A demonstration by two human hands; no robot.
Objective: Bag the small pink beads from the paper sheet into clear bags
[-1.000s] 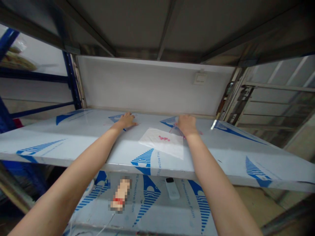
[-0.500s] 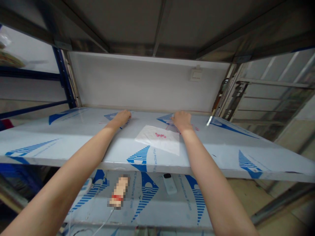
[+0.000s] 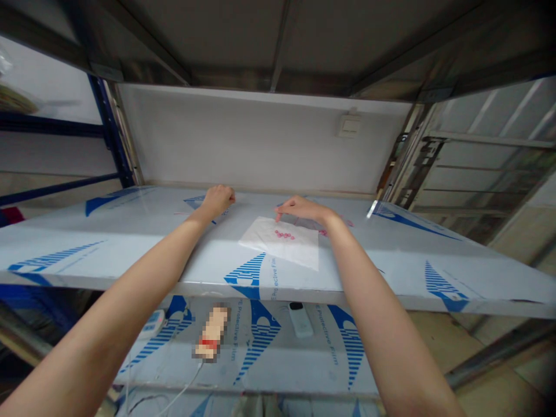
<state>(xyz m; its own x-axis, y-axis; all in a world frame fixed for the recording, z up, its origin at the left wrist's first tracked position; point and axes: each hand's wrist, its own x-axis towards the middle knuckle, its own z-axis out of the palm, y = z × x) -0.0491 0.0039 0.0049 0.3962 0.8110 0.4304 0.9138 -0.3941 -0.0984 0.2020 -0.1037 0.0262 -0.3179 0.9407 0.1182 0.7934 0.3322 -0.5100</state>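
Note:
My left hand (image 3: 218,200) rests in a loosely curled shape on the back part of a steel shelf (image 3: 130,249) covered in blue-printed protective film, holding nothing visible. My right hand (image 3: 302,207) lies further right, its extended fingertips at the top edge of a white sheet of paper (image 3: 295,249). A small cluster of pink beads (image 3: 284,234) sits on the paper, just below those fingertips. Behind my right wrist, a clear plastic bag (image 3: 306,221) lies partly hidden, with pink bits near it.
A white wall panel with a switch (image 3: 350,125) stands behind the shelf, under a metal shelf above. On a lower filmed shelf lie a pixelated object (image 3: 212,333), a white remote (image 3: 300,319), a small device (image 3: 153,324) and a white cable (image 3: 182,391).
My right hand has moved left from the bag onto the paper's top edge, with its fingers stretched out. My left hand has barely moved. The whole view has tilted slightly.

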